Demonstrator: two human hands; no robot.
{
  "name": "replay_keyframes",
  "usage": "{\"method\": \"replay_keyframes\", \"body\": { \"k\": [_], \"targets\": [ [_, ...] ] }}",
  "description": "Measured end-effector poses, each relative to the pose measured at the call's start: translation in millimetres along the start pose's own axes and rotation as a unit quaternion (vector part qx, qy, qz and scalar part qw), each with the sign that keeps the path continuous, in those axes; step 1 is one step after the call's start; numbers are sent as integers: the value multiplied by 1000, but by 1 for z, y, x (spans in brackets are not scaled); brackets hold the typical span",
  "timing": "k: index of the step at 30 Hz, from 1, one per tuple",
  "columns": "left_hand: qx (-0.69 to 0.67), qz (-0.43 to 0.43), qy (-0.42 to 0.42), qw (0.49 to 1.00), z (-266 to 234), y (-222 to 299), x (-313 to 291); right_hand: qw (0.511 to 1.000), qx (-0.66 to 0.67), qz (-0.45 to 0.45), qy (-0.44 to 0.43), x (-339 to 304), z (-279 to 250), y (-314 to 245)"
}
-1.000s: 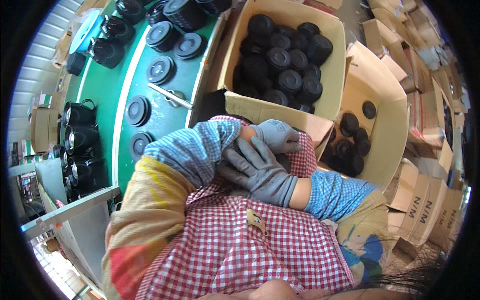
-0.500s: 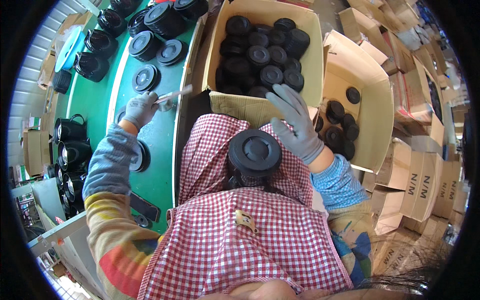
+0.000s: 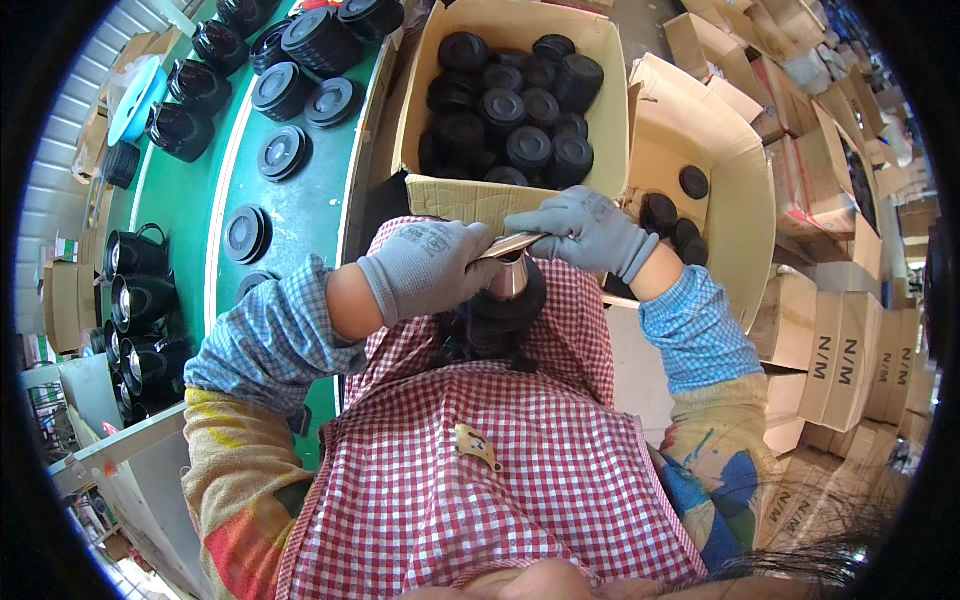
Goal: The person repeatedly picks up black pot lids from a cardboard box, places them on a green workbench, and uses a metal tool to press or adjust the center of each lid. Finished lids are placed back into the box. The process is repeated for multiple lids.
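Clasping a metal tool (image 3: 511,275) from either side, a worker's gloved left hand (image 3: 428,263) and right hand (image 3: 585,228) share a closed grip over a round black piece (image 3: 485,318).

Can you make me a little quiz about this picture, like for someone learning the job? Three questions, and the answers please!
1. True or false: the left hand and the right hand are both on the metal tool.

2. What colour are the checks on the apron?
A) green and white
B) red and white
C) blue and yellow

3. Which shows more black discs, the left box or the right box?

Key: 1. True. 2. B. 3. The left box.
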State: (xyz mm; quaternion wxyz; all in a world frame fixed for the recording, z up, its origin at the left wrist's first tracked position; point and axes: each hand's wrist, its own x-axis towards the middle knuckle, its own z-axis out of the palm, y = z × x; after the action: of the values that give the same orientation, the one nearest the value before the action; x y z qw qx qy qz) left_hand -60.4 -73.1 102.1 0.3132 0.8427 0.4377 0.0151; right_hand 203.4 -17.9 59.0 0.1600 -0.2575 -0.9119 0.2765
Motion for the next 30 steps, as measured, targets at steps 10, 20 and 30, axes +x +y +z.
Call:
{"method": "replay_keyframes", "body": {
  "k": [10, 20, 30],
  "targets": [
    [-92, -68, -45, 992, 7, 36, 4, 998, 42, -46, -16, -4, 15, 25],
    [-167, -83, -76, 979, 2, 35, 8, 974, 39, -8, -223, 23, 4, 33],
    [-124, -14, -89, 988, 6, -6, 24, 939, 181, 59, -286, 24, 15, 39]
  ]
}}
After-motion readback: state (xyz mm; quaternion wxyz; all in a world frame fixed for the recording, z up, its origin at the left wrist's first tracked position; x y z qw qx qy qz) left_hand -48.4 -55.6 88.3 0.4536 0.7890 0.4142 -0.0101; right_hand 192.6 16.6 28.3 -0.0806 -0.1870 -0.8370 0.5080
